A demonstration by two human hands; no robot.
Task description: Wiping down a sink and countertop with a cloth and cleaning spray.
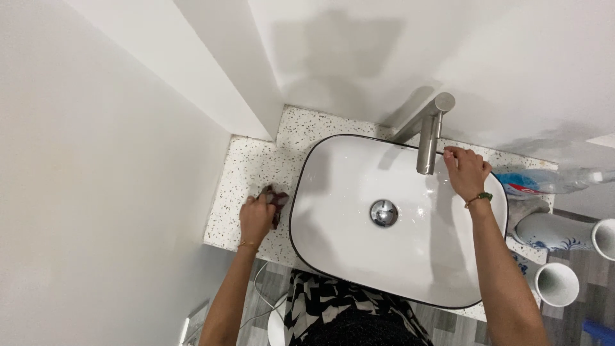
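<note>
- Plain white walls (96,160) meet at a boxed corner.
- Speckled terrazzo worktop (246,173) along the wall.
- Grey wood-look floor (576,256) with white vases (556,284).

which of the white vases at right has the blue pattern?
The larger vase, nearest the basin, with blue markings low on its body. The small vase below it and the one at the frame edge look plain.

One head-worn camera looks almost straight down from above the basin (397,211), close over it, with the tap (430,133) and back wall at the top of the frame and the wearer's torso and forearms entering from the bottom edge
</note>
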